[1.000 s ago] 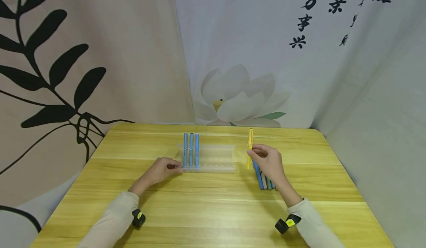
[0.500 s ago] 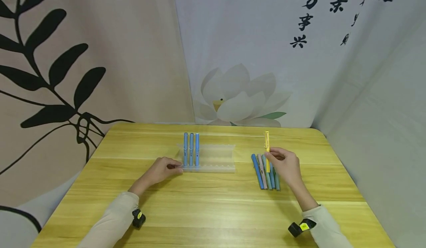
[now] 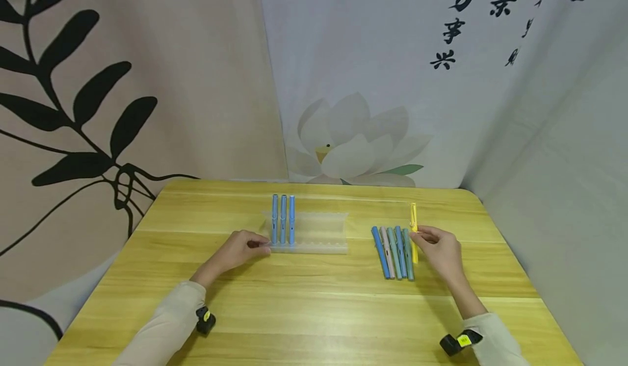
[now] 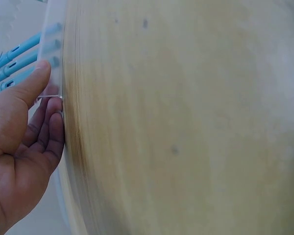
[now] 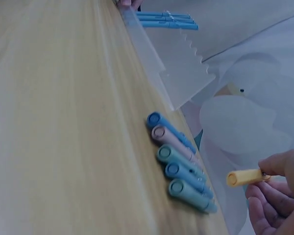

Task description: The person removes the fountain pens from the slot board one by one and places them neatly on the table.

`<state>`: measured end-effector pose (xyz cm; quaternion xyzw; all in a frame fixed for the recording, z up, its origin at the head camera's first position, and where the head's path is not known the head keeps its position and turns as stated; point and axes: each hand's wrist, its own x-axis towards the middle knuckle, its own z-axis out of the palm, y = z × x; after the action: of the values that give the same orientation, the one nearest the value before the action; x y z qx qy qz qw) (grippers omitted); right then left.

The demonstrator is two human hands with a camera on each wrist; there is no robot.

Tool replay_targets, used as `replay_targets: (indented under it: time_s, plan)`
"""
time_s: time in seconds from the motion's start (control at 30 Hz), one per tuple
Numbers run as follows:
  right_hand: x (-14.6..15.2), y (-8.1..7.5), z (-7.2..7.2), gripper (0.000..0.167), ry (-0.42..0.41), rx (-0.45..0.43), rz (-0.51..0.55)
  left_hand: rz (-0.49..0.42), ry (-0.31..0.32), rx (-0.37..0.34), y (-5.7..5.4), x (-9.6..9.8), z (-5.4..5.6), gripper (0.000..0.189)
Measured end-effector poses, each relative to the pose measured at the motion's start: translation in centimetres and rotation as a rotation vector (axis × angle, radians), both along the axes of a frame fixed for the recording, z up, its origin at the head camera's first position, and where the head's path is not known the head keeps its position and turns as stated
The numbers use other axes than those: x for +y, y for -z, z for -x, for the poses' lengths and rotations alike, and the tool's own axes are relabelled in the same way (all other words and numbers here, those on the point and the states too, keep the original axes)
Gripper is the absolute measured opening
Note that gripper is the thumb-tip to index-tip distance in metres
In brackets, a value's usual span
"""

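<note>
My left hand (image 3: 241, 247) pinches the left front corner of a clear pen rack (image 3: 321, 232), its thumb on the front strip in the left wrist view. Three blue pens (image 3: 283, 220) stand side by side in the rack's left part, leaning back. A yellow pen (image 3: 414, 217) is held near upright between thumb and fingers of my right hand (image 3: 444, 252), at the right end of a row of loose pens. In the right wrist view the yellow pen (image 5: 245, 177) points one end toward the row, apart from it.
Several loose pens lie side by side on the wooden table (image 3: 314, 311), right of the rack: a blue pen (image 3: 380, 254), a pinkish-grey pen (image 3: 387, 251), a green pen (image 3: 394, 254), another blue and another green. A printed curtain (image 3: 373, 82) hangs behind the table's far edge.
My right hand has carried the yellow pen rightward across the row of loose pens to its right end, and slightly lower. My left hand stays at the rack's corner.
</note>
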<state>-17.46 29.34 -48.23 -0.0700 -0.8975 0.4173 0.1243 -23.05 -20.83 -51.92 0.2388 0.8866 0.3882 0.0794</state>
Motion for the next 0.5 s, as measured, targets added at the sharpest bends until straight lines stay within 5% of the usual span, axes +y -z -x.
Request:
replay_targets:
  time_s: [0.5]
  plan:
    - [1.9, 1.3, -0.9, 0.043, 0.006, -0.152, -0.019, 0.003, -0.009, 0.002, 0.0, 0.1, -0.1, 0.037]
